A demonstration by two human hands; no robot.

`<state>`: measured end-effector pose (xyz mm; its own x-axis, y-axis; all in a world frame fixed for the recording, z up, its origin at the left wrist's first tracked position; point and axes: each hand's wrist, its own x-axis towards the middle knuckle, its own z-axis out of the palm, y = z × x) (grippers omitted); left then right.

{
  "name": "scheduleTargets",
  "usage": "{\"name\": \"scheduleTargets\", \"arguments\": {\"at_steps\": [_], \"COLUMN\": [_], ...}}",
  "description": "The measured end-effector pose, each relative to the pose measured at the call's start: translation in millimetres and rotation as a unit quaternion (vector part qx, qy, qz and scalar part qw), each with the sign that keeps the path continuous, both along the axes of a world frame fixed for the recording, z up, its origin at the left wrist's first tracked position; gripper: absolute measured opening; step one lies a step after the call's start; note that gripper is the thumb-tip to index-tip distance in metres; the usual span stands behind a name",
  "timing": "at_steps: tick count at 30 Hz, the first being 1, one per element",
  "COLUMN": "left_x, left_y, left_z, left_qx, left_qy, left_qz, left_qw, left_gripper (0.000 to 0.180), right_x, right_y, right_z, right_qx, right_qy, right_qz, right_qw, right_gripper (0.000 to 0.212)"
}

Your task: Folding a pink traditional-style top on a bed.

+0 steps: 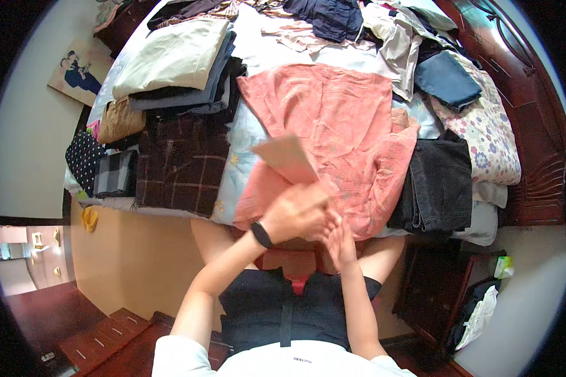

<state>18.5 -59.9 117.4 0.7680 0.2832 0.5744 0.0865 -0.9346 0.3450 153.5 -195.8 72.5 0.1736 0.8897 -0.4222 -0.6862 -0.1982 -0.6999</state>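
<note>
Before me a salmon-pink garment [324, 103] lies spread over the bed's near edge, rumpled along its right side. Over it, my left hand [295, 210], with a black band at the wrist, grips a flat tan piece [288, 157] with straight edges. Motion smears this piece, and I cannot tell what it is. My right hand [341, 244] is beside the left one, fingers stretched out and close to or touching its fingertips. It seems to hold nothing. Both hands are partly blurred.
Left of the garment are folded pale trousers [170, 56] on a stack and a dark plaid garment [181, 163]. To the right lie folded black jeans [439, 182], a folded dark-blue garment [448, 78] and a floral quilt [487, 147]. More clothes lie at the far side.
</note>
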Motion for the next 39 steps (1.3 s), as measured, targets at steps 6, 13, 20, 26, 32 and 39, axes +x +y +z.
{"name": "scheduleTargets", "arguments": {"at_steps": [6, 13, 20, 26, 32, 39], "left_x": [-22.1, -41.4, -6.7, -28.8, -109.3, -116.3], "left_y": [-65.0, 25.5, 86.9, 125.0, 146.4, 85.2], "left_z": [-50.3, -47.1, -59.3, -38.0, -21.2, -40.5], "left_qx": [-0.007, -0.166, -0.093, -0.156, -0.112, -0.126], "left_qy": [0.107, 0.114, 0.254, 0.415, 0.494, 0.153], "left_qz": [0.024, 0.136, 0.008, 0.026, 0.126, 0.315], "left_qw": [0.994, 0.97, 0.963, 0.896, 0.853, 0.928], "left_gripper": [0.029, 0.049, 0.049, 0.05, 0.039, 0.071], "right_x": [28.8, 49.9, 98.5, 115.8, 91.4, 83.6], "right_y": [23.1, 14.2, -30.8, -48.1, -25.6, 2.3], "right_z": [-22.7, -32.1, 4.0, -8.8, -34.9, -61.8], "right_qx": [-0.002, -0.047, -0.016, -0.017, -0.037, -0.027], "right_qy": [-0.213, -0.226, -0.302, -0.422, -0.486, -0.543], "right_qz": [-0.057, -0.061, -0.278, -0.217, -0.072, -0.124], "right_qw": [0.975, 0.971, 0.912, 0.88, 0.87, 0.83], "right_gripper": [0.067, 0.055, 0.04, 0.037, 0.032, 0.034]}}
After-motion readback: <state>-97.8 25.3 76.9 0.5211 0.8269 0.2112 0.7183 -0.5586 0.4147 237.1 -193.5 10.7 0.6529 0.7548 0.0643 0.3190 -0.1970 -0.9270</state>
